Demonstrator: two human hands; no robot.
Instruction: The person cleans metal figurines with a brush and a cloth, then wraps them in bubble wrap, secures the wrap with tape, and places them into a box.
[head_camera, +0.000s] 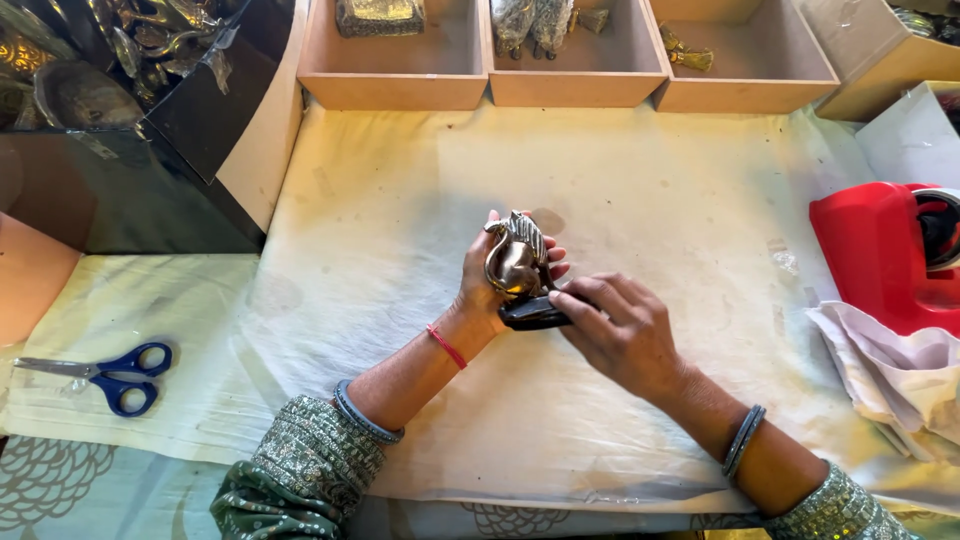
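Here the left hand (490, 280) wraps its fingers around the brass horse-head figurine (515, 262), while the right hand (620, 330) pinches its dark base (535, 315) between closed fingertips.

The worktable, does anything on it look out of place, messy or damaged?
Nothing looks broken. The white cloth is stained and wrinkled, and crumpled white paper lies beside the red tape dispenser. The scissors lie apart at the left.
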